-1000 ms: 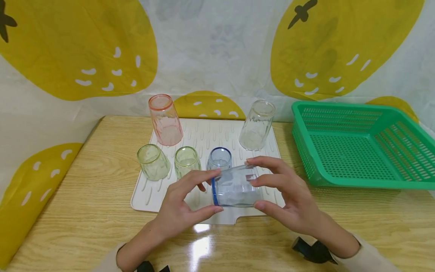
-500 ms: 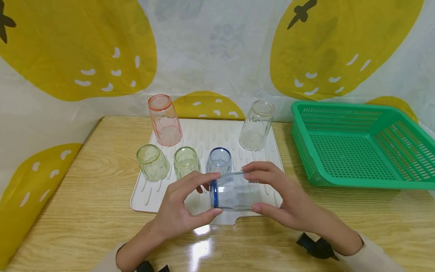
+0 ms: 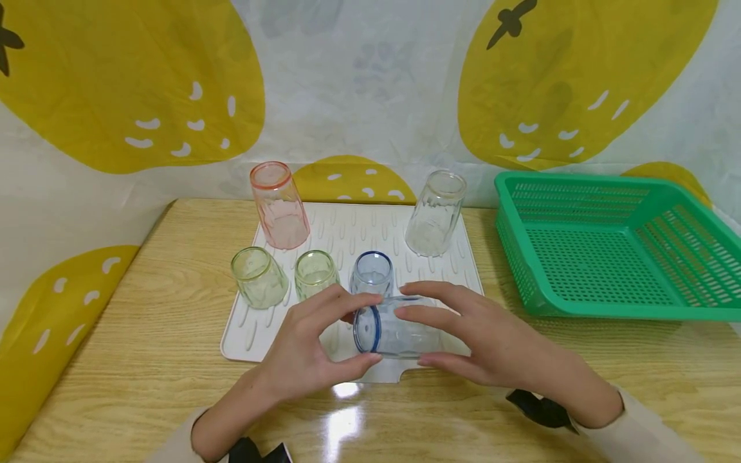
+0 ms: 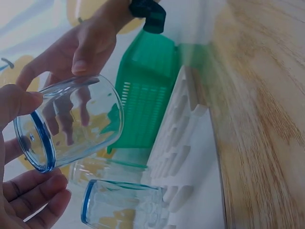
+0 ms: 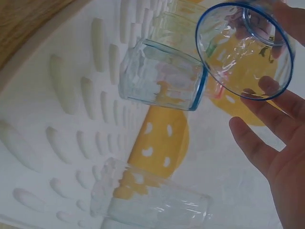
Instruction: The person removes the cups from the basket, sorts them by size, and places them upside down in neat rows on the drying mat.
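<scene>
A clear drinking glass with a blue ring (image 3: 402,331) lies sideways in the air between both hands, above the front of the white drying mat (image 3: 246,331). My left hand (image 3: 303,341) pinches its blue-ringed end between thumb and fingers. From the other side my right hand (image 3: 492,331) holds the glass, fingers along the top and thumb below. In the right wrist view the wide mouth of the glass (image 5: 228,90) faces the right hand. Just behind it stands a short blue glass (image 3: 372,273) on the mat, partly covered by the held one.
Two short green glasses (image 3: 260,286) stand left of the blue one. At the back of the mat are a tall pink glass (image 3: 282,215) and a tall clear glass (image 3: 435,215). A green plastic basket (image 3: 637,313) sits right of the mat on the wooden table (image 3: 145,321).
The held glass has turned so its blue-ringed end faces the head camera more, and it has shifted slightly left. My right fingertips have moved left along it; my left hand stays nearly in place.
</scene>
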Demonstrator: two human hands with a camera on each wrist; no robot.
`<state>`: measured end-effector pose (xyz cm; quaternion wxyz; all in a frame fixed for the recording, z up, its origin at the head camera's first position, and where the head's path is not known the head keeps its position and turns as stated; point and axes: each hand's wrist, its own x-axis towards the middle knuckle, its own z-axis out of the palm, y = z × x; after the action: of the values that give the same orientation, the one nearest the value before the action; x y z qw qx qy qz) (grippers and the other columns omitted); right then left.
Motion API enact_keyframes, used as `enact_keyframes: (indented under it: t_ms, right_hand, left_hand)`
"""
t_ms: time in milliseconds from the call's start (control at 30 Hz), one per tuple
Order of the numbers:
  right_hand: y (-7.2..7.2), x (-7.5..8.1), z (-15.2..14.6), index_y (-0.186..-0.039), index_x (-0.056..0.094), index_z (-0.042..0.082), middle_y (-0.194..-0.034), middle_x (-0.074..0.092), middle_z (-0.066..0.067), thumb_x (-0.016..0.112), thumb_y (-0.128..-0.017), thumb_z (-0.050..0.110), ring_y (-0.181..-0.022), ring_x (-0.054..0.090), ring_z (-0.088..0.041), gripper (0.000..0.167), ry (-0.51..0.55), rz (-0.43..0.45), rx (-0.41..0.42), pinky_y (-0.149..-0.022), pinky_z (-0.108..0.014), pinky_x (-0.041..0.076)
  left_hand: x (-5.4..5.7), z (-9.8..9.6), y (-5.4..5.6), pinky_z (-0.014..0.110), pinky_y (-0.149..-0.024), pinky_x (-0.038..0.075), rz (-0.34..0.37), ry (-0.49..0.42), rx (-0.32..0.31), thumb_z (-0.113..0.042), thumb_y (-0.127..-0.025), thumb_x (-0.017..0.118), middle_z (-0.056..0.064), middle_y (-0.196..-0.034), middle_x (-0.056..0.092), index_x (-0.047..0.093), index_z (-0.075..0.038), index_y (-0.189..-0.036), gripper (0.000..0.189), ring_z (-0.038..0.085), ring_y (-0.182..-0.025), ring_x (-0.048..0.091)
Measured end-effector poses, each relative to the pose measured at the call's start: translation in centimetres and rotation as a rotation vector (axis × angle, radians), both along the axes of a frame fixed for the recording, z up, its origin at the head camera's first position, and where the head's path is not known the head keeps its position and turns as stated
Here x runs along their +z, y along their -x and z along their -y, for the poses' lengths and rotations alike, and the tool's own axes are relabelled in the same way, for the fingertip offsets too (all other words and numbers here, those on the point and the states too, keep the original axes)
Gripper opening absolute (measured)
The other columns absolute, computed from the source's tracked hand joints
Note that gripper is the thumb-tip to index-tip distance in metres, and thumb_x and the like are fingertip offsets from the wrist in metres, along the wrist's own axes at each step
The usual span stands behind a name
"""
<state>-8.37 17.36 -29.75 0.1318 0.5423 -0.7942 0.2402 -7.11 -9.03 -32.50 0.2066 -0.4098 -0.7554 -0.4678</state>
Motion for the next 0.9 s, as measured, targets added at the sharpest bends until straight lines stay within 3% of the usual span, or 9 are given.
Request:
enact_keyframes:
  t_ms: [133, 300, 500, 700, 900]
  right_hand:
    - [0.0, 0.3, 0.4, -0.137, 0.050, 0.018, -0.138, 0.047, -0.009, 0.057, -0.095, 0.041, -0.122, 0.048, -0.022, 0.048, -0.023, -0.067, 0.010, -0.095, -0.034, 0.044]
    - [0.0, 0.4, 0.6, -0.138, 0.049, 0.024, -0.140, 0.045, -0.008, 0.059, -0.094, 0.041, -0.122, 0.048, -0.023, 0.049, -0.086, -0.081, -0.001, -0.091, -0.042, 0.048]
    - [-0.1, 0.3, 0.9, -0.142, 0.045, 0.033, -0.141, 0.045, -0.005, 0.068, -0.089, 0.039, -0.125, 0.047, -0.021, 0.059, -0.188, -0.081, -0.027, -0.094, -0.042, 0.046]
    - [-0.2, 0.0, 1.3, -0.141, 0.047, 0.033, -0.139, 0.046, -0.005, 0.071, -0.086, 0.037, -0.119, 0.051, -0.021, 0.060, -0.205, -0.100, -0.005, -0.090, -0.039, 0.049]
    - [-0.3, -0.5, 1.1, -0.136, 0.051, 0.032, -0.134, 0.050, -0.006, 0.072, -0.086, 0.037, -0.116, 0.053, -0.021, 0.055, -0.180, -0.097, -0.021, -0.086, -0.039, 0.052]
  left_hand:
    - [0.0, -0.1, 0.0, 0.016, -0.070, 0.046, 0.025, 0.005, 0.007, -0.025, -0.075, 0.082, -0.004, -0.086, 0.056, 0.063, -0.011, -0.121, 0.052, 0.010, -0.078, 0.055]
    - [0.0, -0.2, 0.1, 0.013, -0.066, 0.040, 0.030, 0.017, 0.032, -0.024, -0.072, 0.083, -0.005, -0.082, 0.052, 0.063, -0.012, -0.120, 0.054, 0.011, -0.075, 0.051]
    - [-0.3, -0.4, 0.0, 0.013, -0.060, 0.037, 0.031, 0.047, 0.050, -0.023, -0.069, 0.084, -0.005, -0.080, 0.048, 0.064, -0.015, -0.120, 0.055, 0.010, -0.074, 0.048]
    - [-0.7, -0.5, -0.2, 0.018, -0.057, 0.038, 0.029, 0.074, 0.038, -0.024, -0.069, 0.084, -0.005, -0.081, 0.047, 0.064, -0.014, -0.122, 0.057, 0.007, -0.074, 0.045]
    - [-0.8, -0.2, -0.4, 0.012, -0.067, 0.040, 0.057, 0.082, 0.035, -0.029, -0.074, 0.084, -0.004, -0.090, 0.055, 0.062, -0.013, -0.127, 0.059, 0.008, -0.081, 0.050]
